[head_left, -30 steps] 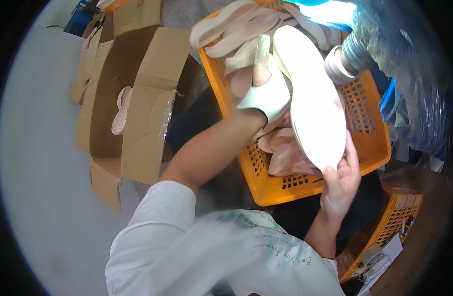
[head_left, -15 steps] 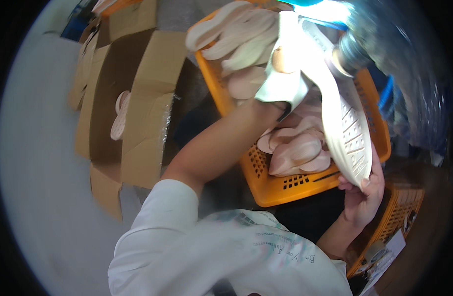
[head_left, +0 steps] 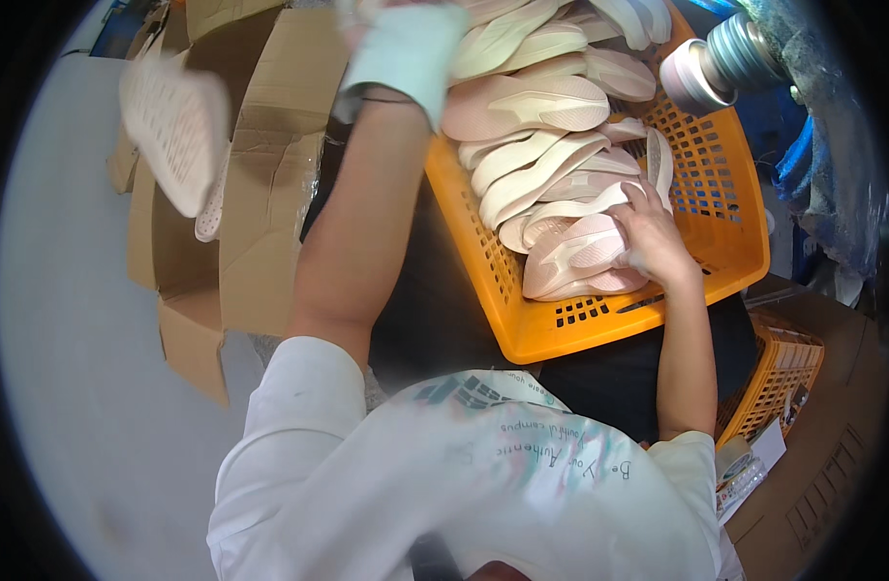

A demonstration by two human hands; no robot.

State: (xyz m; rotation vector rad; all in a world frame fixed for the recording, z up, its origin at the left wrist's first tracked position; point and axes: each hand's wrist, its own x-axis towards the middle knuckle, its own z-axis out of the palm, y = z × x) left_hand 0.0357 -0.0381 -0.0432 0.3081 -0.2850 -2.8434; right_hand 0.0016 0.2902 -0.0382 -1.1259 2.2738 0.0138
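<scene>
My left hand (head_left: 404, 48), in a white glove or cuff, is at the top edge by the cardboard box; its fingers are smeared by motion. A pale shoe sole (head_left: 176, 131), blurred and dotted with holes, hangs in the air over the box (head_left: 270, 184), apart from that hand. Another sole (head_left: 209, 215) shows partly beneath it. In the orange basket (head_left: 522, 344), my right hand (head_left: 655, 235) has its fingers curled over the edge of a cream shoe sole (head_left: 580, 206). Several pale pink and cream soles (head_left: 527, 102) lie piled around it.
A ribbed metal lamp or tube (head_left: 725, 63) projects over the basket's far right rim. Clear plastic sheeting (head_left: 832, 184) hangs at the right. A smaller orange basket (head_left: 779, 373) stands at the lower right, with a tape roll (head_left: 733, 457) near it.
My left hand has swung left from the lamp toward the box, and the sole it held is now in the air. My right hand has let go of that sole and moved into the basket.
</scene>
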